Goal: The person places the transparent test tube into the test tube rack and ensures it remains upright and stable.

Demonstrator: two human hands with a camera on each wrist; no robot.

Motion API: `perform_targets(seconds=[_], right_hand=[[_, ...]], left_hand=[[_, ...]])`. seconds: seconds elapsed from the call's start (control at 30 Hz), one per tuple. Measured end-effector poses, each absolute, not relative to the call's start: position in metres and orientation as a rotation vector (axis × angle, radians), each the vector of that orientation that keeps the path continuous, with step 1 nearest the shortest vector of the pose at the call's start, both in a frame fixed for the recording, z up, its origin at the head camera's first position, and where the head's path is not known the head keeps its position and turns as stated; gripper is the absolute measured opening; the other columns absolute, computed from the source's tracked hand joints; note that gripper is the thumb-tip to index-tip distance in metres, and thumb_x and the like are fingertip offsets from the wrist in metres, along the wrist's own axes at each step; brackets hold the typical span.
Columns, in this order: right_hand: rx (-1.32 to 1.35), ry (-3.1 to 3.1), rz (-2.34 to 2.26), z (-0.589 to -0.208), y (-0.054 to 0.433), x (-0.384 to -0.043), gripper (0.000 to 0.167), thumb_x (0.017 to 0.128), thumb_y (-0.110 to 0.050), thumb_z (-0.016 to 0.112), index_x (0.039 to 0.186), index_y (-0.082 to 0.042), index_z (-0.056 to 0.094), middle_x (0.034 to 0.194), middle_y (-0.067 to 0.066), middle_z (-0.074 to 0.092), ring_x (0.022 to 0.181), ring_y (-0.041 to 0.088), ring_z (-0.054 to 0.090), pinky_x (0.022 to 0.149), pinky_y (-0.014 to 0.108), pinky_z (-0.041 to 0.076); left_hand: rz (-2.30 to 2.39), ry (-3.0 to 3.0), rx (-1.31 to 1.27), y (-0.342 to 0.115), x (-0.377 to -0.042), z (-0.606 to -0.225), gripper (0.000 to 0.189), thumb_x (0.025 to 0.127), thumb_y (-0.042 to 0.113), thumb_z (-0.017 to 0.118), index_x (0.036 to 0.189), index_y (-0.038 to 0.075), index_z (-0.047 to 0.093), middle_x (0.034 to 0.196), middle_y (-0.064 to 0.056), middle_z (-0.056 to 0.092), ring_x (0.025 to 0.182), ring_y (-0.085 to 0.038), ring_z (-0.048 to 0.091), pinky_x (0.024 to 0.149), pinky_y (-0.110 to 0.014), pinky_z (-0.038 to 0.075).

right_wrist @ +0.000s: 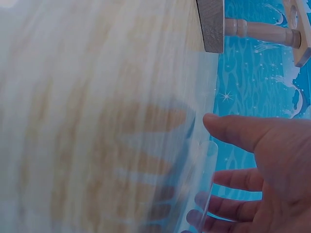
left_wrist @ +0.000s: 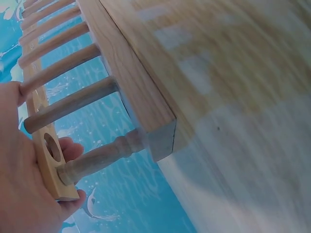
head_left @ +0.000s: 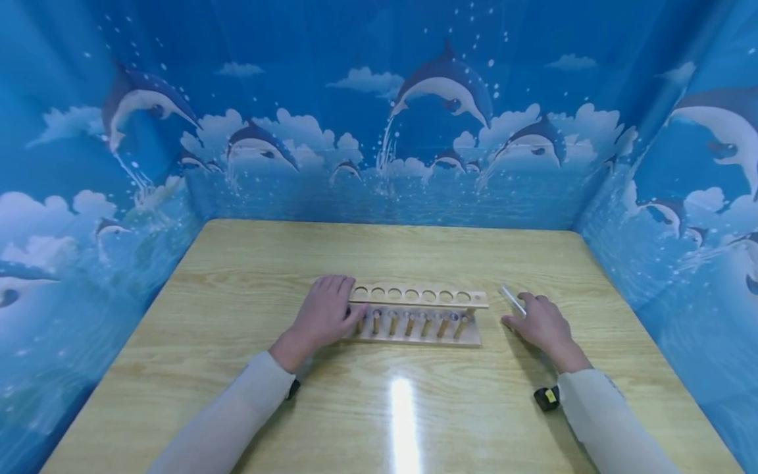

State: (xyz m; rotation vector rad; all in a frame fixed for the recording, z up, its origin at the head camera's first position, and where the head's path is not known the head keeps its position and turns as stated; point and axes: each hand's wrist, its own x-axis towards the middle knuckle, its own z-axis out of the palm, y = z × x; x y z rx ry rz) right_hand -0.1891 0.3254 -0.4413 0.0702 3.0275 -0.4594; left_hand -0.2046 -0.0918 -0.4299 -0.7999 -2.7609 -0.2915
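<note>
A wooden test tube rack point(head_left: 414, 340) stands upright on the table, with a holed top rail and a row of pegs. My left hand point(head_left: 322, 309) grips the left end of that rail. In the left wrist view the fingers come round behind the rail point(left_wrist: 52, 167), near its end hole. A clear test tube point(head_left: 512, 300) lies on the table to the right of the rack. My right hand point(head_left: 541, 322) is right beside the tube. In the right wrist view the thumb is spread away from the other fingers, whose tips are at the tube's side point(right_wrist: 206, 170).
The light wood table point(head_left: 379, 253) is bordered at the back and both sides by a blue curtain point(head_left: 379, 191) printed with dolphins. A small black device point(head_left: 547, 398) with a yellow label is at the right wrist. Light glares on the tabletop in front of the rack.
</note>
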Motion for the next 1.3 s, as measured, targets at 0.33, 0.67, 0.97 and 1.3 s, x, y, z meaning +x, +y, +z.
perform_targets(seconds=[0.33,0.67,0.97,1.3], right_hand=[[0.115,2.994,-0.458,-0.4412,0.3261,-0.1901,0.071,0.091,-0.036,0.065,0.137,0.011,0.04,0.121,0.04,0.046,0.098,0.048,0.054,0.076,0.058,0.048],[0.165,2.983,-0.434,-0.441,0.3278,-0.1908,0.068,0.092,-0.035,0.063,0.136,0.012,0.041,0.118,0.038,0.048,0.097,0.047,0.055,0.075,0.056,0.048],[0.126,3.019,-0.41,-0.4386,0.33,-0.1975,0.055,0.094,-0.029,0.06,0.13,0.012,0.048,0.104,0.032,0.057,0.083,0.039,0.058,0.062,0.048,0.049],[0.141,2.994,-0.396,-0.4383,0.3344,-0.1936,0.044,0.094,-0.023,0.061,0.121,0.011,0.055,0.096,0.028,0.06,0.078,0.036,0.059,0.06,0.046,0.049]], left_hand=[[-0.327,-2.75,-0.78,-0.0914,-0.2054,-0.4323,0.059,0.095,0.047,0.054,0.126,-0.003,0.053,0.12,-0.019,0.058,0.114,-0.034,0.053,0.105,-0.048,0.038],[-0.334,-2.744,-0.778,-0.0892,-0.2079,-0.4353,0.061,0.094,0.049,0.055,0.127,-0.003,0.054,0.118,-0.018,0.059,0.113,-0.033,0.053,0.104,-0.048,0.038],[-0.333,-2.783,-0.74,-0.0914,-0.2065,-0.4334,0.063,0.094,0.049,0.055,0.13,-0.003,0.052,0.121,-0.019,0.057,0.116,-0.034,0.052,0.106,-0.049,0.037],[-0.338,-2.815,-0.734,-0.089,-0.2059,-0.4312,0.069,0.093,0.056,0.053,0.131,-0.002,0.051,0.123,-0.018,0.057,0.117,-0.033,0.051,0.107,-0.049,0.036]])
